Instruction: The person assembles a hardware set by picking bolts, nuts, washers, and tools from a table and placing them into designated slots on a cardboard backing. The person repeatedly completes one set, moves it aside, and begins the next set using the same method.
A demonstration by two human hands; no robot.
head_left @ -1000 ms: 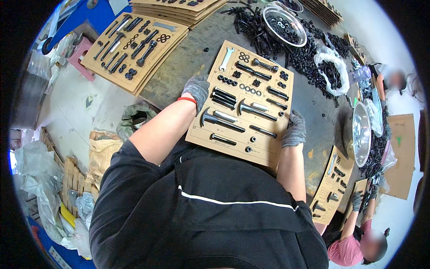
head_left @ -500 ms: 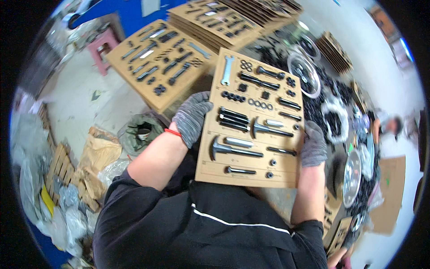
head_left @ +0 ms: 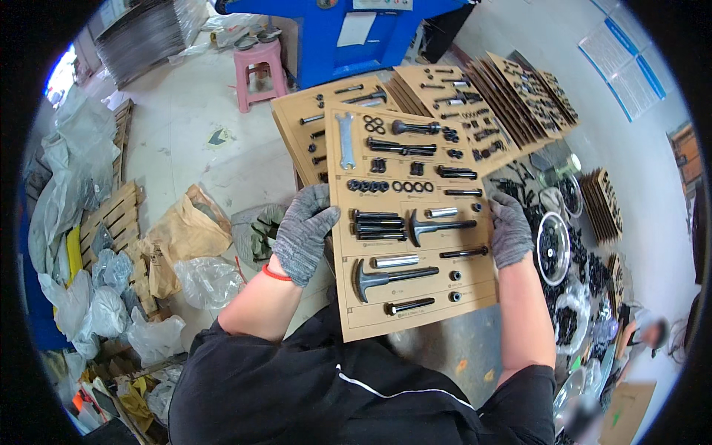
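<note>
A flat brown cardboard board (head_left: 478,285) is held up in front of me by its two side edges. My left hand (head_left: 302,233), in a grey knit glove, grips the left edge. On the right edge is my right hand (head_left: 510,231), gloved alike; its fingertips behind the board are hidden. Fixed to the board are a silver open-end wrench (head_left: 346,141), black bolts (head_left: 380,225), a row of black rings (head_left: 413,187), nuts, two black T-shaped pieces, the larger lower one (head_left: 393,277) at left, and silver cylinders (head_left: 395,261).
Behind the held board lie similar loaded boards (head_left: 297,141), with stacked ones (head_left: 497,104) to their right. A pink stool (head_left: 259,70) stands near a blue cabinet (head_left: 315,55). Clear bowls (head_left: 552,248) and loose black parts fill the right side, near another person (head_left: 630,326). Plastic bags (head_left: 111,311) lie left.
My view has swung, so the stacked boards and bowls appear farther right and more of the blue cabinet shows. Both hands keep hold of the board, which sits slightly lower in view.
</note>
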